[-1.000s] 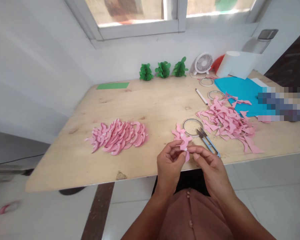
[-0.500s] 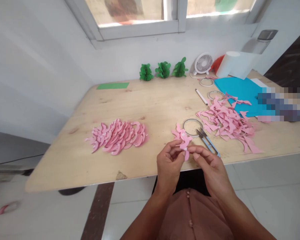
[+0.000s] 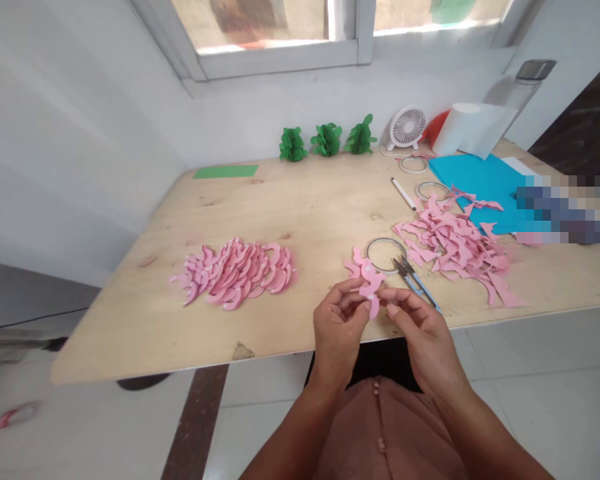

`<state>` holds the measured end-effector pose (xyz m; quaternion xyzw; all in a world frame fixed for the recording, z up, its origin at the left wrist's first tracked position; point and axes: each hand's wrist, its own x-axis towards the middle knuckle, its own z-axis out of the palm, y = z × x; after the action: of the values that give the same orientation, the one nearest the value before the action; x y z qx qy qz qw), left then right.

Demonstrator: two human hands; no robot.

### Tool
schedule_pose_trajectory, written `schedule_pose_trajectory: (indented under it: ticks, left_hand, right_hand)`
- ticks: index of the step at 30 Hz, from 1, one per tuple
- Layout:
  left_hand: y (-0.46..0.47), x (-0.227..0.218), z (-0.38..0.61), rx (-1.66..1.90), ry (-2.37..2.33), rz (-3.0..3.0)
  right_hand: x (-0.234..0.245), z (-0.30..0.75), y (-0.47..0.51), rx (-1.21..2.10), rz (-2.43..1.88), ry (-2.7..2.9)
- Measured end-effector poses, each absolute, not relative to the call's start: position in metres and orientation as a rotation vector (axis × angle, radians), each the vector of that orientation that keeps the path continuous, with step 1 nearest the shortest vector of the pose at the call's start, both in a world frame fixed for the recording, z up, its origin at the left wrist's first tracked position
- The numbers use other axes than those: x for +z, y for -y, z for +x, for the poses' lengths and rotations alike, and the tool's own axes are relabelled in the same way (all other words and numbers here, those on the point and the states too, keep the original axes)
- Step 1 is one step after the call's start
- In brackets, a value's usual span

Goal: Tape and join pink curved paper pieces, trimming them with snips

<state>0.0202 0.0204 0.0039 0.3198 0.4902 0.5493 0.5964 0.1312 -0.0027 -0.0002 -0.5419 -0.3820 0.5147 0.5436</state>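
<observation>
My left hand (image 3: 339, 327) pinches a curved pink paper cutout (image 3: 373, 305) between thumb and fingers, above the table's front edge. Small white patches, perhaps tape, show on it and on the wavy pink cutouts (image 3: 369, 270) just beyond. Close to the right of the held piece is my right hand (image 3: 423, 327), its fingers curled in a pinch. Whatever lies between those fingertips is too small to make out. Beyond the right hand lie thread snips (image 3: 418, 283) with blue handles and a roll of tape (image 3: 386, 256).
A heap of curved pink cutouts (image 3: 240, 273) lies left on the wooden table (image 3: 280, 207). Pink scraps (image 3: 455, 240) are piled right, near a blue sheet (image 3: 485, 180) and a marker (image 3: 403, 194). Green paper shapes (image 3: 325, 140) and a small fan (image 3: 407, 127) stand by the wall.
The right fingertips have drawn slightly away from the held cutout, which has turned or shifted a little. My left hand stays in nearly the same place.
</observation>
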Motion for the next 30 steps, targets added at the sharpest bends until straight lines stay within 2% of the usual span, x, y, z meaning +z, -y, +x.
schedule_pose_trajectory:
  ticks: [30]
  left_hand:
    - [-0.014, 0.001, 0.02, 1.193, -1.103, 0.796]
  right_hand:
    - [-0.009, 0.132, -0.006, 1.053, -1.402, 1.071]
